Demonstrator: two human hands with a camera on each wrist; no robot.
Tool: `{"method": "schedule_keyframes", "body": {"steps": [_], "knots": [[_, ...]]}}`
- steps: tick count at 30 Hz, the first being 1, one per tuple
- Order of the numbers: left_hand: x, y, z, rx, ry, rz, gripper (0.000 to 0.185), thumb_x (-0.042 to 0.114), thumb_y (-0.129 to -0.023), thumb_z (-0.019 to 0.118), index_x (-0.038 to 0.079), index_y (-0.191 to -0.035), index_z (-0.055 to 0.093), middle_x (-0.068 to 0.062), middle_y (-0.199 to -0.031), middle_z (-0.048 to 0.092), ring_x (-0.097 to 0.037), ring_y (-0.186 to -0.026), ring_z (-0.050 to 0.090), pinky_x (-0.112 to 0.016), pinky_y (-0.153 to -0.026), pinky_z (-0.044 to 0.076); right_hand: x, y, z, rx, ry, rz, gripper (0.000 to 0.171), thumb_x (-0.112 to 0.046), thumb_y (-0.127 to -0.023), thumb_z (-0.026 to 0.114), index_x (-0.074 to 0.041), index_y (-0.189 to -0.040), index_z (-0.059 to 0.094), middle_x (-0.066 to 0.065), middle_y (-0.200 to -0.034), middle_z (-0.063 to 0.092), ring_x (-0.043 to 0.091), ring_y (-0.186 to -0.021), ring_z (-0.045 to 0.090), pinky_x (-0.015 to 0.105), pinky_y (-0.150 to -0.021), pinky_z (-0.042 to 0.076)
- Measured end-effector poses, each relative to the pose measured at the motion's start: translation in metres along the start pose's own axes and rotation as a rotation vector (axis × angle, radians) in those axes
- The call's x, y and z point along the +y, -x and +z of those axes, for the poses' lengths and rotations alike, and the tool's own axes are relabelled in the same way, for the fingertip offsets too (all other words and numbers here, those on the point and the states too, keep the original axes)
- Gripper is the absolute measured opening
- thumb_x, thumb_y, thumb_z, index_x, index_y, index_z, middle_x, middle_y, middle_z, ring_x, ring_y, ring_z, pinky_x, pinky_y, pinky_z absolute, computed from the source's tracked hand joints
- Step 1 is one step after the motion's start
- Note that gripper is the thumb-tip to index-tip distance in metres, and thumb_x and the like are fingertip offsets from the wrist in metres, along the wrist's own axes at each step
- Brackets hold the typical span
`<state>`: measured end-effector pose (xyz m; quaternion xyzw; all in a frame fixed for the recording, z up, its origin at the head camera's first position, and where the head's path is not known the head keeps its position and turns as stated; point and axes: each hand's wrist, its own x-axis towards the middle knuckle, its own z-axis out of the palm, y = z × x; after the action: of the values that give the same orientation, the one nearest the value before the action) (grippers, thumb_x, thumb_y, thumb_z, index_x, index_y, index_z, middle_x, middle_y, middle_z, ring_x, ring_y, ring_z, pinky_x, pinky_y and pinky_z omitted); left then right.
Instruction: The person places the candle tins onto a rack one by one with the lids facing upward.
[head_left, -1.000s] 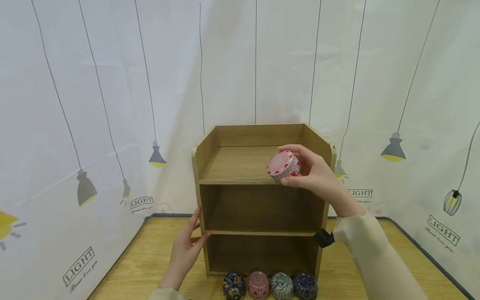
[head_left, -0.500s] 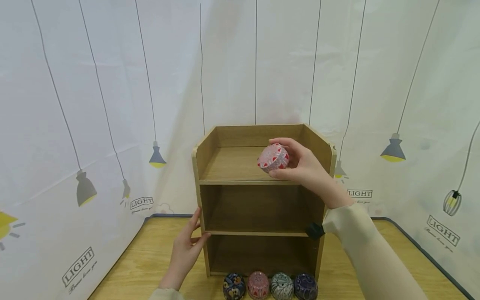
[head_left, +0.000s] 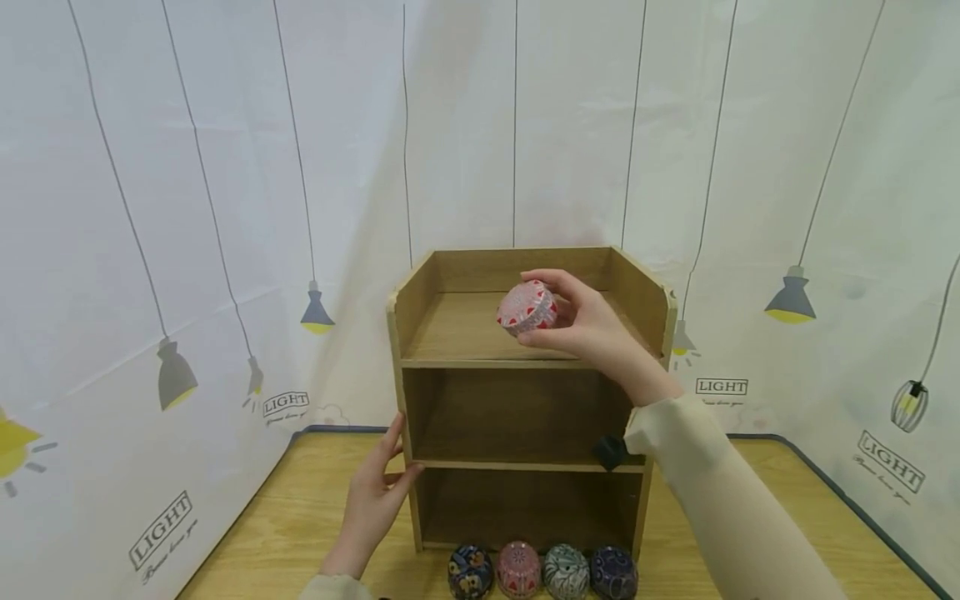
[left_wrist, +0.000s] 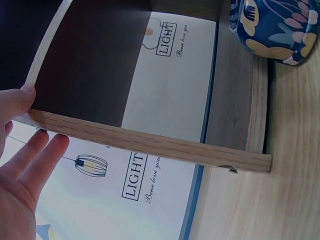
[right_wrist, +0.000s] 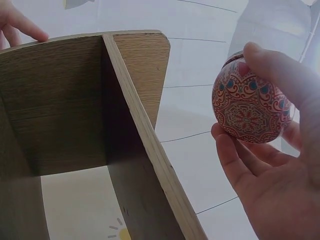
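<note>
Right hand [head_left: 592, 329]: fingers and thumb curled round a red patterned tin [head_left: 527, 307] — the grip is on its sides, thumb over the top edge.
Tin's place: held in the air above the top shelf [head_left: 465, 329] of the wooden shelf unit [head_left: 637, 292], near the middle, apparently not touching the board.
Tin from the grip: it lies to the left of the palm, toward the shelf's centre; its flat faces are tilted, not level with the board.
Left hand [head_left: 375, 500]: fingers straight, pressed flat against the unit's left side wall low down, thumb on the front edge — holding nothing.
Nearer hand: the right; the left is well apart, down by the worktop [head_left: 262, 533].
Row in front: four more patterned tins [head_left: 542, 572] on the worktop, just beside the unit's base.
</note>
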<state>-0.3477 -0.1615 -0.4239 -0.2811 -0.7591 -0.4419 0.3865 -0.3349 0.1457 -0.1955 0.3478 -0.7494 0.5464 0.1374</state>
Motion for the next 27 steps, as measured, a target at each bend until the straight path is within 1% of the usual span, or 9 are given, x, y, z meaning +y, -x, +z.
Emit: {"method": "schedule_keyframes", "body": {"steps": [4, 10, 14, 19, 22, 27], "knots": [[0.002, 0.0, -0.001, -0.006, -0.009, -0.014, 0.081, -0.008, -0.079, 0.075, 0.013, -0.149, 0.041, -0.015, -0.14, 0.051, -0.033, -0.106, 0.061, -0.028, -0.065, 0.059, 0.001, -0.005, 0.005, -0.001, -0.022, 0.012, 0.069, 0.001, -0.077, 0.08, -0.01, -0.138, 0.049, 0.012, -0.123, 0.056, 0.025, -0.103, 0.062, 0.028, -0.078, 0.056], [0.003, 0.0, -0.001, -0.005, -0.014, -0.004, 0.081, -0.007, -0.079, 0.075, 0.014, -0.149, 0.04, -0.016, -0.14, 0.051, -0.034, -0.106, 0.061, -0.03, -0.064, 0.06, 0.0, -0.012, 0.013, 0.015, -0.028, 0.05, 0.067, -0.005, -0.076, 0.082, -0.013, -0.135, 0.052, 0.009, -0.123, 0.058, 0.023, -0.106, 0.063, 0.031, -0.081, 0.056], [0.003, -0.001, -0.001, -0.005, -0.019, -0.011, 0.081, -0.006, -0.08, 0.075, 0.014, -0.15, 0.04, -0.016, -0.139, 0.051, -0.033, -0.106, 0.062, -0.029, -0.064, 0.06, -0.002, -0.017, 0.017, 0.024, 0.022, 0.051, 0.066, -0.009, -0.076, 0.083, -0.015, -0.135, 0.053, 0.008, -0.121, 0.058, 0.022, -0.107, 0.061, 0.032, -0.082, 0.055], [0.003, -0.001, -0.001, -0.004, -0.023, -0.014, 0.08, -0.005, -0.08, 0.075, 0.014, -0.149, 0.04, -0.016, -0.139, 0.052, -0.033, -0.106, 0.062, -0.027, -0.065, 0.059, -0.002, -0.022, 0.02, 0.049, 0.117, 0.047, 0.066, -0.015, -0.076, 0.084, -0.017, -0.135, 0.054, 0.006, -0.118, 0.058, 0.022, -0.105, 0.056, 0.033, -0.08, 0.055], [0.003, 0.0, -0.001, -0.005, -0.019, -0.015, 0.079, -0.005, -0.08, 0.075, 0.014, -0.149, 0.041, -0.016, -0.139, 0.052, -0.034, -0.107, 0.061, -0.027, -0.065, 0.059, -0.001, -0.025, 0.022, 0.057, 0.134, 0.058, 0.066, -0.017, -0.077, 0.084, -0.018, -0.135, 0.054, 0.005, -0.118, 0.058, 0.022, -0.106, 0.054, 0.034, -0.078, 0.055], [0.003, 0.0, -0.001, -0.001, -0.02, -0.01, 0.079, -0.006, -0.08, 0.075, 0.014, -0.149, 0.041, -0.016, -0.139, 0.052, -0.034, -0.107, 0.061, -0.029, -0.065, 0.06, 0.003, -0.029, 0.025, 0.064, 0.122, 0.075, 0.065, -0.018, -0.078, 0.083, -0.017, -0.136, 0.053, 0.004, -0.12, 0.059, 0.022, -0.106, 0.055, 0.036, -0.081, 0.054]]}}
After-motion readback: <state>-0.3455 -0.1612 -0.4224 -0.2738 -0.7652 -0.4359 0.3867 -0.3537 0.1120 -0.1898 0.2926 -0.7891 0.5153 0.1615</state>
